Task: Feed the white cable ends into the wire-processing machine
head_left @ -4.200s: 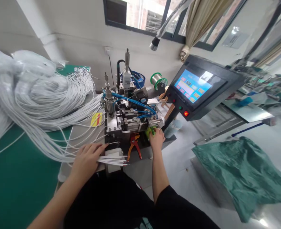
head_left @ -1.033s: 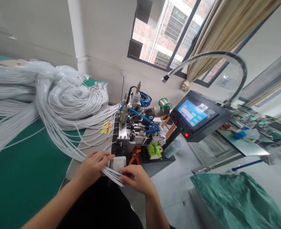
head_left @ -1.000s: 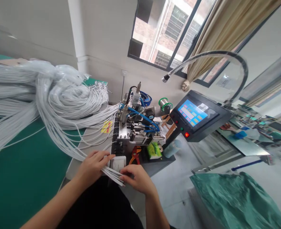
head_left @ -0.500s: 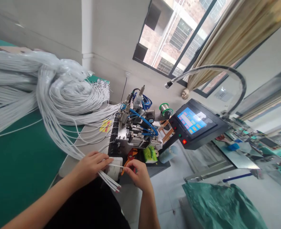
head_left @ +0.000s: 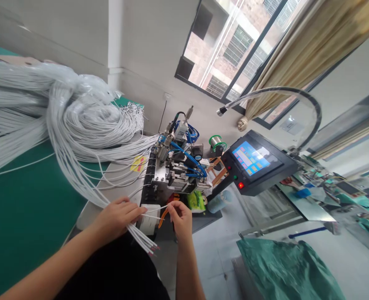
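The left hand [head_left: 118, 218], lower left of centre in the frame, is closed over the cable bundle [head_left: 141, 239]; its free ends slant toward the lower right. The right hand [head_left: 179, 216], lower centre, pinches the tip of a single white cable [head_left: 159, 208]. This cable's long axis runs rightward and slightly upward between the hands, the right nearer its tip. The machine [head_left: 161, 174] stands above them in the frame.

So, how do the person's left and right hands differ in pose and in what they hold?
The left hand holds a bundle of white wires; the right hand pinches a single wire. The left hand is stretched out, its back upward; the right hand is curled. Both are bare.
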Motion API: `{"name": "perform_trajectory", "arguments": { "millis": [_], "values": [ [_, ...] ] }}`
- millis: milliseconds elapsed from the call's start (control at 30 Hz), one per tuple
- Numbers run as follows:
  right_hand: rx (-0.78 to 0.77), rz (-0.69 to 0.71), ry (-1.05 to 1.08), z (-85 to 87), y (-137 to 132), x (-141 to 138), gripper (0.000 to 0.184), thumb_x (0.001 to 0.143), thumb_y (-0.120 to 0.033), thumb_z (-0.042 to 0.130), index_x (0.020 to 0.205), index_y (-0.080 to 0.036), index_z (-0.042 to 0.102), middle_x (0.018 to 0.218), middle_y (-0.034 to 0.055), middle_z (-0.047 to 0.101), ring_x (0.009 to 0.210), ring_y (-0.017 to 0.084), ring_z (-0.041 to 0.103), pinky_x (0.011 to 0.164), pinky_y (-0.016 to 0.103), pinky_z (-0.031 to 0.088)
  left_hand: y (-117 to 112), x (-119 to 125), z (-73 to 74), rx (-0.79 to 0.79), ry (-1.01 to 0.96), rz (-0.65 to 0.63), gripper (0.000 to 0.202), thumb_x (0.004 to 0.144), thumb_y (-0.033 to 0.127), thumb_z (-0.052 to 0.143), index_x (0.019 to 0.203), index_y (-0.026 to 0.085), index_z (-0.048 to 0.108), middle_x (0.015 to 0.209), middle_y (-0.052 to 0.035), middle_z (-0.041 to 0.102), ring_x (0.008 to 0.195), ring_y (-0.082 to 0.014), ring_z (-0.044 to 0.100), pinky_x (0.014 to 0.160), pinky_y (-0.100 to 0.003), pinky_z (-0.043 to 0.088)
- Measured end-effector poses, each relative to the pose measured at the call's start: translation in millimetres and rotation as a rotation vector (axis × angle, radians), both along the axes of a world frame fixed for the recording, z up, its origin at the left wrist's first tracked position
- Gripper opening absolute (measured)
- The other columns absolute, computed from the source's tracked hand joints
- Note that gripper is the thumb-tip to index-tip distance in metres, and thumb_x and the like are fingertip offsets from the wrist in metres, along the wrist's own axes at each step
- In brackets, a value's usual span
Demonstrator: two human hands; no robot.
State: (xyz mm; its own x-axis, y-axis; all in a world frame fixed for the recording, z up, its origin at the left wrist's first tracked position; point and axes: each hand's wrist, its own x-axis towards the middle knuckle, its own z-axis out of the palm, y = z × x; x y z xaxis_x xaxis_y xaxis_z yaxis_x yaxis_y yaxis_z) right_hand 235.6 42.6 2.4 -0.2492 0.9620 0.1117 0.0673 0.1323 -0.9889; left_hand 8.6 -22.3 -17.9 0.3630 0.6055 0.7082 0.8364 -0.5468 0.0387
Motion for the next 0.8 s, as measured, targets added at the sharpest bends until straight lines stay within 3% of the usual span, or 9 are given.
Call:
{"name": "perform_trajectory", "arguments": {
  "millis": [300,500,800],
  "values": [
    [-0.052,-0.038,0.151,-0.9,11,-20,0.03,0.08,-0.045,0.065,0.08,-0.016,0.061,0.062,-0.0031,0.052,0.046,0.005,0.031,0.042,0.02,0.025,0,1,14.4,-0.012,0.078,0.051,0.044,0.085,0.002,0.038,0.12,0.018,0.058,0.09,-0.0038,0.069,0.078,-0.0145,0.063,0.074,-0.029,0.042],
    [-0.042,-0.011,0.118,0.6,14,-27,0.028,0.081,-0.043,0.064,0.082,-0.016,0.063,0.07,-0.0001,0.061,0.047,0.006,0.036,0.043,0.021,0.027,-1,-1,17.8,-0.02,0.032,0.13,0.027,0.092,0.014,0.045,0.11,0.02,0.063,0.092,-0.0039,0.071,0.081,-0.0154,0.064,0.077,-0.031,0.041],
    [-0.042,-0.02,0.142,-3.2,15,-34,0.026,0.081,-0.042,0.063,0.084,-0.016,0.065,0.072,0.0008,0.064,0.047,0.007,0.037,0.044,0.021,0.028,-2,-2,18.8,-0.015,0.023,0.08,0.023,0.091,0.015,0.047,0.105,0.019,0.064,0.086,-0.0027,0.07,0.076,-0.0144,0.063,0.077,-0.031,0.042]
  ]
}}
